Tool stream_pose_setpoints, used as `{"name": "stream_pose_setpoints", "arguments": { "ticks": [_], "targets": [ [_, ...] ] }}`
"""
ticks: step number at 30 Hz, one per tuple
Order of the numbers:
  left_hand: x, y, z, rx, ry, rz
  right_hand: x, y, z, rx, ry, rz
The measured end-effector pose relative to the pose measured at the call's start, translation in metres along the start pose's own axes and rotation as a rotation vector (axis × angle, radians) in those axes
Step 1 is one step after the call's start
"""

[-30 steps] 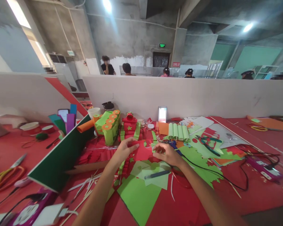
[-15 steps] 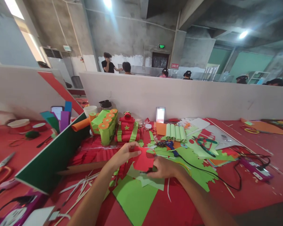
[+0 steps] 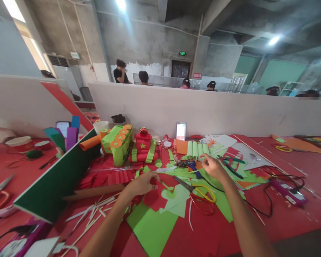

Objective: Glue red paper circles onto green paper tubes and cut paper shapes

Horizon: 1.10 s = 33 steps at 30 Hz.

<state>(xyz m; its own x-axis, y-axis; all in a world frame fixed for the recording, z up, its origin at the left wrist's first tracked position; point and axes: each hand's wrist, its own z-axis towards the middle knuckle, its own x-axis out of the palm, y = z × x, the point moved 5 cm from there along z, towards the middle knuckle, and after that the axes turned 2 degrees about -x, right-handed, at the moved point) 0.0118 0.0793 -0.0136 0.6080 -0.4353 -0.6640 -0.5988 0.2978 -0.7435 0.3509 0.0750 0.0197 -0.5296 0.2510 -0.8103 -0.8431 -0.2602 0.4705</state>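
Note:
My left hand (image 3: 142, 182) rests low over the red table, its fingers closed on a red paper piece (image 3: 156, 196) that lies on green scraps. My right hand (image 3: 212, 166) reaches forward and right, its fingertips pinched at a small pale thing that I cannot make out, just below a row of light green paper rolls (image 3: 199, 150). Scissors with yellow and red handles (image 3: 200, 194) lie between my two hands. A red and green paper model (image 3: 143, 147) stands behind my left hand.
A green box with orange discs (image 3: 117, 142) stands left of the model. A dark green board (image 3: 56, 182) slants across the left. A black cable (image 3: 256, 205) runs to a purple power strip (image 3: 289, 191). A white partition (image 3: 216, 110) backs the table, with people beyond it.
My right hand left the red paper and moved forward and right to the green rolls. The left hand lowered the red paper onto the scraps. The scissors now lie uncovered.

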Motion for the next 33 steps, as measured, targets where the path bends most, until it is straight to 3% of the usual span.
{"name": "stream_pose_setpoints", "arguments": {
  "ticks": [4,6,8,12,15,18,24,28,33],
  "targets": [
    [-0.001,0.004,0.000,-0.039,-0.043,0.090,0.001,-0.006,-0.004,-0.009,-0.018,-0.112],
    [-0.004,0.003,-0.001,-0.050,-0.081,0.095,0.008,0.009,-0.003,-0.030,-0.012,-0.059],
    [-0.005,-0.002,-0.002,-0.038,-0.086,0.066,0.024,0.033,-0.005,-0.063,0.111,0.041],
    [-0.003,-0.022,-0.007,0.025,0.055,-0.141,0.057,0.087,-0.018,-0.245,0.373,0.056],
    [-0.002,-0.037,-0.013,0.031,0.189,-0.371,0.066,0.107,-0.025,-0.306,0.406,0.044],
    [-0.002,-0.042,-0.014,0.034,0.184,-0.443,0.065,0.114,-0.024,-0.297,0.367,0.122],
    [0.010,-0.022,0.000,0.061,0.086,-0.186,0.076,0.122,-0.025,-0.176,0.424,0.418],
    [0.017,-0.012,0.005,0.092,0.052,-0.052,0.086,0.130,-0.029,-0.180,0.463,0.407],
    [0.018,-0.016,0.003,0.103,0.052,-0.057,0.091,0.135,-0.033,-0.146,0.487,0.446]
  ]
}}
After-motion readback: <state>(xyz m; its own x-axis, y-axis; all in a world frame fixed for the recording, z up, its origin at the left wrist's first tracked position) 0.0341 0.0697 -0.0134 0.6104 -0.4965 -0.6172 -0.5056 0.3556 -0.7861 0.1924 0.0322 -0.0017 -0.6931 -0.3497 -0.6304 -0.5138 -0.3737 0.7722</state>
